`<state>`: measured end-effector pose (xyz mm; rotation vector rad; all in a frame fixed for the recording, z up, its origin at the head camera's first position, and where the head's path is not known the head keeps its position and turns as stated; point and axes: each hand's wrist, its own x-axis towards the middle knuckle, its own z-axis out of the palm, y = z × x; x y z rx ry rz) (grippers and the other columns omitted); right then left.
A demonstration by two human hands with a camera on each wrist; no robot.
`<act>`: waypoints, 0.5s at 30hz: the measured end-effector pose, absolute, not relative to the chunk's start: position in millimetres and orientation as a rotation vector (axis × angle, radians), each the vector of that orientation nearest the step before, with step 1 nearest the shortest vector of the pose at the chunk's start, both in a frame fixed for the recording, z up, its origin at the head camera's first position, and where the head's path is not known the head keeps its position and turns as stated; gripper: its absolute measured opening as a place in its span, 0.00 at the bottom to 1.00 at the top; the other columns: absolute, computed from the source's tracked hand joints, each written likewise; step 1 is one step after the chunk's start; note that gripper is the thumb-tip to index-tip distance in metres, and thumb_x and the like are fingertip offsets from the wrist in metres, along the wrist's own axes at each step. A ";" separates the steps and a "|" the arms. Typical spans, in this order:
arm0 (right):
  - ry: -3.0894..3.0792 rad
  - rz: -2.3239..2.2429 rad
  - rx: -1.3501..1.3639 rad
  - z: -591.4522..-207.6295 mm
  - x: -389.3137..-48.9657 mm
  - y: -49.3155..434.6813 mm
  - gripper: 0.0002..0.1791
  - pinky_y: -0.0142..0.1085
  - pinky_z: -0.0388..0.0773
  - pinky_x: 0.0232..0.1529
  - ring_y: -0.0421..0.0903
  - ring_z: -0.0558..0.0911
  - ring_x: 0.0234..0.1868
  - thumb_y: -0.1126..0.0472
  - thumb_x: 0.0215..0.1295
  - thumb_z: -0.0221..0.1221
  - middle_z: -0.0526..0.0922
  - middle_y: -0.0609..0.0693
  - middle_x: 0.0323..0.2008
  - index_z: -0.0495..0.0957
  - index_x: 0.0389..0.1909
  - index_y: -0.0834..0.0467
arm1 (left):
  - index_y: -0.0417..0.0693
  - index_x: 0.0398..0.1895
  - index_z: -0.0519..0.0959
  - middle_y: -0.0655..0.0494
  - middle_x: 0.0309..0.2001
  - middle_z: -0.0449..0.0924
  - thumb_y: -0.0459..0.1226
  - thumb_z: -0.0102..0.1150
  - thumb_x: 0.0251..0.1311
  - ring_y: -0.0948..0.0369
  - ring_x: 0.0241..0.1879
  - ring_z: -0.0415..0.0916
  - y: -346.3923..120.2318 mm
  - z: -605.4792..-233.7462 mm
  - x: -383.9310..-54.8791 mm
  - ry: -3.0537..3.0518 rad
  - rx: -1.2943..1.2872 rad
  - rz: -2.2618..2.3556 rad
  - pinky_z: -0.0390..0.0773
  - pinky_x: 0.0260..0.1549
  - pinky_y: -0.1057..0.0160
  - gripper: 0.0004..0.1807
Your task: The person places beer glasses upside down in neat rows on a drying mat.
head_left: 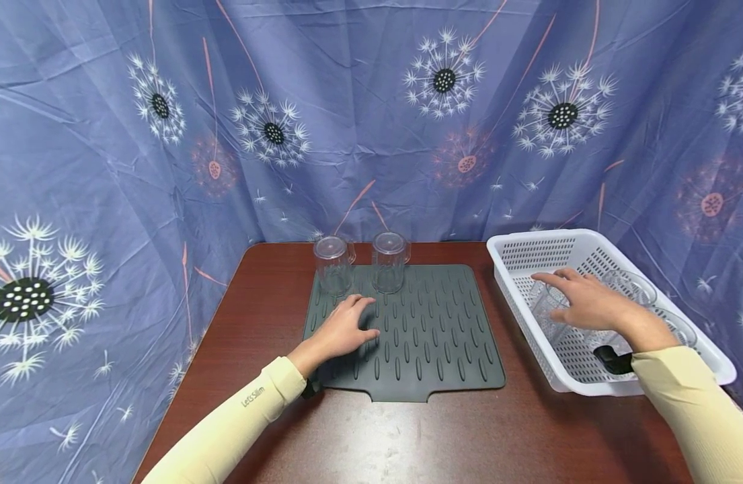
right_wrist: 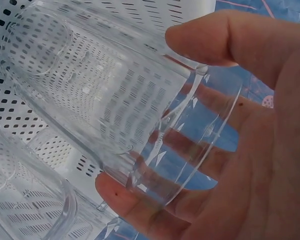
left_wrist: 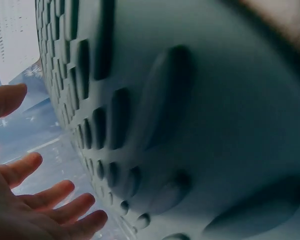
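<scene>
My right hand (head_left: pixel 595 302) reaches into the white basket around the wide end of a clear glass mug (right_wrist: pixel 105 95). In the right wrist view its thumb lies along one side of the glass, and curled fingers (right_wrist: pixel 125 200) show through and beyond the other side. My left hand (head_left: pixel 341 329) hovers over the dark grey drying mat (head_left: pixel 432 336), holding nothing, its thumb and fingers spread apart. Just beyond it two clear glass mugs, a left one (head_left: pixel 333 265) and a right one (head_left: pixel 388 262), stand upside down on the mat's far left part.
The white perforated basket (head_left: pixel 528 336) stands at the right of the brown table (head_left: pixel 250 302). More glass mugs (head_left: pixel 631 289) lie in it, one close beside the gripped mug. A blue dandelion-print curtain (head_left: pixel 359 121) hangs behind the table and along both sides.
</scene>
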<state>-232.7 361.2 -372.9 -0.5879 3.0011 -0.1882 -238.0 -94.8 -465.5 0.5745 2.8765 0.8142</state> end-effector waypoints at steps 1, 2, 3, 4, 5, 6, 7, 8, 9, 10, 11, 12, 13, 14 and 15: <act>2.999 -0.186 -0.583 -372.5 -232.4 361.1 0.41 0.70 0.71 0.48 0.78 0.74 0.52 0.57 0.54 0.70 0.70 0.72 0.60 0.67 0.70 0.57 | 0.50 0.73 0.67 0.42 0.72 0.64 0.48 0.68 0.62 0.42 0.71 0.63 -94.6 -466.9 -237.2 2.871 0.577 0.805 0.66 0.66 0.39 0.38; 2.998 -0.186 -0.580 -372.2 -232.2 361.0 0.41 0.70 0.71 0.48 0.78 0.75 0.52 0.57 0.54 0.70 0.70 0.72 0.60 0.67 0.70 0.57 | 0.50 0.73 0.68 0.41 0.72 0.64 0.48 0.68 0.62 0.41 0.71 0.63 -94.6 -468.5 -236.4 2.868 0.581 0.796 0.65 0.66 0.38 0.38; 2.997 -0.183 -0.577 -372.1 -232.0 361.1 0.41 0.70 0.71 0.48 0.78 0.75 0.51 0.56 0.54 0.70 0.70 0.71 0.60 0.67 0.70 0.57 | 0.49 0.73 0.68 0.41 0.72 0.64 0.48 0.69 0.61 0.41 0.71 0.62 -94.6 -469.7 -235.5 2.863 0.583 0.788 0.65 0.66 0.38 0.38; 2.996 -0.183 -0.571 -372.0 -231.7 361.0 0.42 0.70 0.71 0.47 0.78 0.75 0.51 0.56 0.54 0.70 0.70 0.71 0.60 0.66 0.70 0.57 | 0.49 0.73 0.68 0.41 0.72 0.64 0.49 0.69 0.61 0.41 0.72 0.62 -94.7 -471.0 -234.9 2.861 0.587 0.775 0.65 0.66 0.38 0.38; 2.997 -0.182 -0.563 -372.1 -231.6 361.1 0.42 0.70 0.72 0.47 0.78 0.75 0.51 0.56 0.54 0.70 0.70 0.71 0.60 0.66 0.71 0.57 | 0.49 0.72 0.69 0.40 0.72 0.64 0.49 0.69 0.60 0.41 0.72 0.61 -95.0 -472.2 -234.3 2.859 0.590 0.762 0.65 0.66 0.38 0.38; 2.997 -0.182 -0.556 -372.4 -231.3 361.1 0.42 0.70 0.72 0.46 0.78 0.75 0.51 0.55 0.55 0.70 0.70 0.71 0.60 0.66 0.71 0.56 | 0.50 0.72 0.69 0.40 0.72 0.64 0.49 0.70 0.60 0.41 0.72 0.61 -95.2 -473.2 -233.7 2.855 0.591 0.745 0.65 0.66 0.38 0.38; 3.000 -0.181 -0.548 -372.8 -231.2 361.1 0.42 0.70 0.73 0.46 0.78 0.76 0.51 0.55 0.55 0.70 0.70 0.71 0.60 0.66 0.71 0.56 | 0.50 0.72 0.70 0.40 0.72 0.63 0.49 0.70 0.60 0.41 0.72 0.61 -95.5 -474.2 -233.2 2.849 0.595 0.738 0.65 0.66 0.38 0.38; 3.003 -0.180 -0.542 -373.2 -231.1 361.3 0.43 0.70 0.73 0.45 0.78 0.76 0.50 0.54 0.55 0.70 0.70 0.71 0.60 0.65 0.72 0.56 | 0.50 0.71 0.70 0.40 0.72 0.63 0.49 0.70 0.59 0.41 0.72 0.61 -95.9 -475.1 -232.7 2.841 0.595 0.728 0.65 0.66 0.38 0.38; 3.008 -0.177 -0.533 -373.8 -231.0 361.6 0.43 0.70 0.73 0.44 0.78 0.76 0.51 0.54 0.55 0.70 0.70 0.71 0.61 0.65 0.72 0.56 | 0.50 0.71 0.70 0.40 0.72 0.63 0.49 0.70 0.59 0.41 0.72 0.60 -96.3 -475.6 -232.3 2.835 0.596 0.718 0.65 0.66 0.38 0.37; 3.015 -0.177 -0.524 -374.4 -231.0 361.8 0.43 0.70 0.74 0.44 0.77 0.76 0.51 0.53 0.56 0.70 0.70 0.70 0.61 0.65 0.72 0.55 | 0.50 0.71 0.71 0.40 0.73 0.62 0.49 0.70 0.59 0.42 0.73 0.59 -96.6 -476.3 -232.0 2.830 0.596 0.707 0.64 0.66 0.38 0.37; 3.023 -0.178 -0.522 -375.0 -231.0 362.1 0.43 0.70 0.74 0.44 0.77 0.77 0.51 0.53 0.56 0.70 0.70 0.70 0.61 0.65 0.72 0.55 | 0.50 0.71 0.71 0.40 0.73 0.62 0.49 0.70 0.59 0.42 0.73 0.59 -97.0 -476.9 -231.8 2.824 0.594 0.703 0.64 0.67 0.38 0.37; 3.031 -0.181 -0.521 -375.6 -231.0 362.3 0.42 0.69 0.75 0.43 0.77 0.77 0.51 0.53 0.56 0.70 0.70 0.70 0.61 0.66 0.72 0.55 | 0.50 0.71 0.71 0.39 0.73 0.61 0.49 0.70 0.59 0.42 0.74 0.58 -97.2 -477.2 -231.6 2.817 0.592 0.699 0.64 0.67 0.38 0.37; 3.039 -0.184 -0.522 -376.1 -231.2 362.8 0.42 0.69 0.75 0.43 0.77 0.77 0.51 0.52 0.56 0.70 0.71 0.70 0.61 0.66 0.72 0.55 | 0.50 0.71 0.71 0.39 0.74 0.60 0.49 0.70 0.59 0.42 0.74 0.57 -97.4 -477.5 -231.3 2.811 0.591 0.697 0.64 0.67 0.38 0.37; 3.044 -0.191 -0.521 -376.5 -231.2 363.4 0.42 0.69 0.75 0.44 0.77 0.77 0.52 0.52 0.56 0.70 0.71 0.70 0.61 0.66 0.72 0.56 | 0.50 0.71 0.71 0.40 0.74 0.60 0.49 0.70 0.59 0.42 0.75 0.56 -97.7 -477.9 -231.3 2.810 0.590 0.687 0.63 0.67 0.39 0.37; 3.049 -0.198 -0.521 -376.8 -231.2 363.9 0.42 0.69 0.74 0.44 0.77 0.76 0.53 0.52 0.56 0.70 0.71 0.71 0.61 0.67 0.71 0.56 | 0.50 0.70 0.71 0.40 0.75 0.59 0.49 0.71 0.58 0.42 0.75 0.55 -98.0 -478.5 -231.3 2.808 0.591 0.682 0.63 0.67 0.39 0.37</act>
